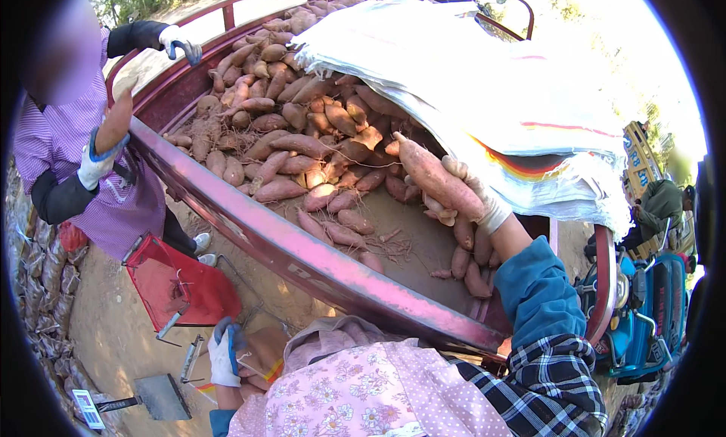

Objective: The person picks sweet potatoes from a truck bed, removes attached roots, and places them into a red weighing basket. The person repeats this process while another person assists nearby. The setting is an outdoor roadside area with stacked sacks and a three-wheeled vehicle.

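My right hand (493, 204), in a soiled pale glove, grips a large reddish sweet potato (437, 174) above the cart bed, its long side slanting up to the left. A heap of sweet potatoes (302, 146) with dirt and roots lies in the cart below and beyond it. Low on the left, outside the cart, my left hand (224, 354) wears a white and blue glove. Its fingers are curled at the edge of a sack (265, 350) with a coloured stripe, partly hidden by my apron.
The cart's red metal side wall (302, 267) runs between my hands. White woven sacks (469, 81) are stacked over the heap. At left, a co-worker (98, 172) holds a sweet potato (115, 123) beside a red container (178, 282). A scale (162, 397) and filled bags (53, 278) stand nearby; a blue vehicle (643, 316) is at right.
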Available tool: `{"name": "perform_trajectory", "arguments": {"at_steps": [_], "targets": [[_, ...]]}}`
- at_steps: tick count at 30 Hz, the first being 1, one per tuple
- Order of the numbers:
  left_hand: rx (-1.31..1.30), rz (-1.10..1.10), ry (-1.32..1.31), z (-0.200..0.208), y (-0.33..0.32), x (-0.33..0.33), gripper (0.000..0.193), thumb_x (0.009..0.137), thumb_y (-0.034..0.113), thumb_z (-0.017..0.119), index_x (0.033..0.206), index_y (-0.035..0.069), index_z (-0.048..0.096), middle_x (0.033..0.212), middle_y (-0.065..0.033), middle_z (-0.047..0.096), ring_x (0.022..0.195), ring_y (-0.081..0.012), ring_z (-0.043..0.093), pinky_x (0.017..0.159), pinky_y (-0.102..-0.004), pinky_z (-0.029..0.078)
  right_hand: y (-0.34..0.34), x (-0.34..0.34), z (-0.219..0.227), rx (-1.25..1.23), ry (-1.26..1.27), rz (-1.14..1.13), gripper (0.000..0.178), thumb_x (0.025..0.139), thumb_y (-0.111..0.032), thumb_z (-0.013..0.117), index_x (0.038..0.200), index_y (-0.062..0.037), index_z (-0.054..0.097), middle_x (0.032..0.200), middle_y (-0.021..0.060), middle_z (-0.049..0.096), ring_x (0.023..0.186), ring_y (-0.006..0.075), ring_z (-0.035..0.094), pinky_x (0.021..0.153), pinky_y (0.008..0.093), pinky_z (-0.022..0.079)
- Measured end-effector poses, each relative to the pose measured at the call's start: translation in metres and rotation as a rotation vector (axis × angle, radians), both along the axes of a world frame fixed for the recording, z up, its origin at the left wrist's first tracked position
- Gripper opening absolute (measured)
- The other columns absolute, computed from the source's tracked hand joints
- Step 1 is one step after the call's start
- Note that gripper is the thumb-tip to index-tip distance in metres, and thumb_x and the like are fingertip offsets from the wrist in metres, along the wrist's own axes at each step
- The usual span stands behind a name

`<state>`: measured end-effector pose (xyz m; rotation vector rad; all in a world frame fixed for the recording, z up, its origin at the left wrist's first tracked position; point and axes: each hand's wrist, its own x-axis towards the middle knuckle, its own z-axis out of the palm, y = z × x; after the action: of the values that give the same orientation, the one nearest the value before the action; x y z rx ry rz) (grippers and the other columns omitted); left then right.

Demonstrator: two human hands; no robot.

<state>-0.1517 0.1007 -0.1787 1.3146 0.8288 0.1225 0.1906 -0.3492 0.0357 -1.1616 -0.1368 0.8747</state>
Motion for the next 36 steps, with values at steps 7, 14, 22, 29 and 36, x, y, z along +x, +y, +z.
{"name": "perform_trajectory", "arguments": {"at_steps": [7, 14, 22, 29, 36], "targets": [[1.016, -0.265, -0.788, 0.226, -0.058, 0.103, 0.055, 0.089, 0.014, 0.065, 0.14, 0.002, 0.05, 0.132, -0.0177, 0.056, 0.117, -0.0322, 0.056, 0.1, -0.0391, 0.046, 0.101, -0.022, 0.024, 0.47, 0.413, 0.229, 0.051, 0.102, -0.041, 0.047, 0.137, -0.0035, 0.049, 0.113, 0.0159, 0.066, 0.08, 0.0289, 0.063, 0.06, 0.0359, 0.053], [1.734, -0.504, -0.882, 0.257, -0.091, 0.141, 0.087, 0.07, 0.04, 0.081, 0.14, 0.001, 0.048, 0.127, -0.0206, 0.057, 0.112, -0.0414, 0.057, 0.099, -0.0522, 0.044, 0.193, -0.08, 0.016, -0.134, -0.71, 0.442, 0.041, 0.094, -0.016, 0.06, 0.133, -0.0081, 0.053, 0.128, 0.0087, 0.061, 0.109, 0.019, 0.062, 0.087, 0.0314, 0.055], [-0.326, -0.212, -0.551, 0.199, -0.011, 0.13, 0.061, 0.094, 0.068, 0.047, 0.111, 0.01, 0.06, 0.089, -0.005, 0.064, 0.068, -0.0184, 0.061, 0.061, -0.0289, 0.051, 0.243, -0.141, 0.05, 0.001, -0.454, 0.239, 0.031, 0.102, -0.03, 0.05, 0.098, -0.0018, 0.062, 0.058, -0.0036, 0.045, 0.044, 0.0058, 0.039, 0.041, 0.0229, 0.03], [-0.553, -0.234, -0.632, 0.161, 0.007, 0.085, 0.091, 0.089, 0.081, 0.033, 0.134, 0.005, 0.054, 0.09, -0.0083, 0.068, 0.067, -0.0244, 0.066, 0.059, -0.0372, 0.055, 0.275, -0.137, 0.041, -0.211, -0.638, 0.313, 0.045, 0.101, -0.04, 0.056, 0.113, 0.0029, 0.061, 0.063, -0.0016, 0.051, 0.051, 0.0049, 0.045, 0.047, 0.0215, 0.039], [0.001, -0.268, -0.544, 0.149, 0.011, 0.049, 0.064, 0.101, 0.063, 0.034, 0.134, 0.011, 0.053, 0.099, -0.0041, 0.067, 0.078, -0.0146, 0.063, 0.062, -0.0312, 0.052, 0.319, -0.16, 0.008, -0.444, -1.296, 0.459, 0.05, 0.094, -0.048, 0.059, 0.108, -0.0002, 0.063, 0.095, 0.022, 0.07, 0.094, 0.0376, 0.068, 0.081, 0.0442, 0.052]]}}
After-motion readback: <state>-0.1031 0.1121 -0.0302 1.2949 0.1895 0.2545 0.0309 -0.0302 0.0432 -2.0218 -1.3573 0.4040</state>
